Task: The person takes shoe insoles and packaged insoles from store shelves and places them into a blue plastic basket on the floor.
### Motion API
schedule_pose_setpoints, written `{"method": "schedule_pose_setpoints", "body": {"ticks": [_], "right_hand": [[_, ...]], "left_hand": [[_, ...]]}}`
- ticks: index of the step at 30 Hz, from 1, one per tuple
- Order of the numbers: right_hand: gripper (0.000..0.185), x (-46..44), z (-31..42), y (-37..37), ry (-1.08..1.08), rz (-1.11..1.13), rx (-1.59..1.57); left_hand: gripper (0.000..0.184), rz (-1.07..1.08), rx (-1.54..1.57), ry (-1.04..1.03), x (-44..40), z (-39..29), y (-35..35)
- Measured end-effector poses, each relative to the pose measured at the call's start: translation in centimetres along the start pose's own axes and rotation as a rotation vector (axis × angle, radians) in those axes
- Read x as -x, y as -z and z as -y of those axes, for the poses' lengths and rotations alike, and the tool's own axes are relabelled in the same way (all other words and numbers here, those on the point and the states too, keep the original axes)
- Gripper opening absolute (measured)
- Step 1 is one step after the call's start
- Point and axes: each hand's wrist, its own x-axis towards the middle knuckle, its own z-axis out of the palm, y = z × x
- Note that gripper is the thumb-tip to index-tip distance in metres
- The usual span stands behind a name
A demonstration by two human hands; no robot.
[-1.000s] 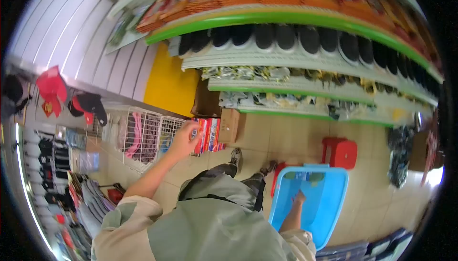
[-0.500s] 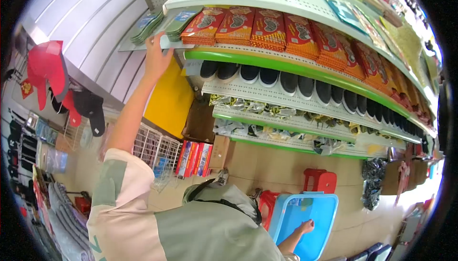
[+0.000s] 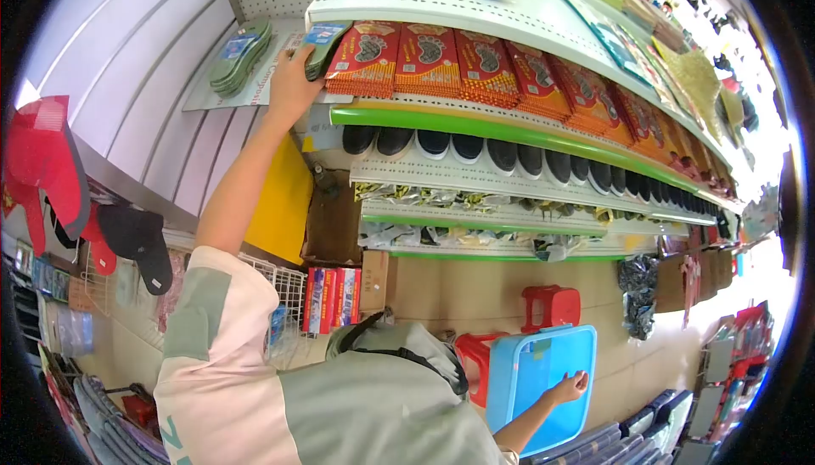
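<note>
My left hand [image 3: 293,87] reaches up to the left end of the product shelf. Its fingers and thumb close around the near end of a stack of green insoles [image 3: 326,50] with blue labels. Another green insole stack [image 3: 238,59] lies to the left on a printed board [image 3: 199,95]. Just right of my hand are red-and-orange packs [image 3: 365,57] with a dark insole picture, in several piles. Down low, my right hand [image 3: 570,387] hangs over a light-blue bin [image 3: 505,380]. Its fingers are loosely bent and apart, with nothing visible in them.
Under the green-edged shelf [image 3: 475,129], dark shoes [image 3: 501,155] stand in a row above bagged goods. Red stools [image 3: 552,308] are beside the bin. Caps [image 3: 127,240] hang on the left, above a white wire basket [image 3: 284,291]. Another white shelf [image 3: 424,2] overhangs the packs.
My left hand has moved right, from beside the green insole stack onto its near end. My right hand has shifted slightly right and up, its fingers loosening. The view has turned a little.
</note>
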Motion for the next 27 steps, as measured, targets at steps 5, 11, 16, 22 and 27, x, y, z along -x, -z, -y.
{"method": "schedule_pose_setpoints", "body": {"ticks": [5, 11, 16, 22, 27], "right_hand": [[0.040, 1.4, 5.9, -2.3, 0.103, 0.048, -0.039], [0.040, 3.2, 9.0, -5.5, 0.111, 0.154, -0.149], [0.038, 8.6, 13.2, -10.0, 0.109, 0.343, -0.243], [0.024, 16.9, 16.0, -13.7, 0.123, 0.667, -0.339], [0.015, 22.1, 16.7, -15.3, 0.106, 0.853, -0.304]], "left_hand": [[0.064, -0.066, -0.035, -0.029, 3.0, -0.9, 3.4], [0.063, -0.086, -0.056, 0.000, 7.7, -1.6, 5.5], [0.062, -0.068, -0.113, 0.048, 8.2, -2.0, 5.7], [0.060, -0.195, 0.043, 0.001, 8.3, 0.3, 5.0], [0.059, -0.416, 0.166, -0.064, 11.3, 0.8, 7.3]]}}
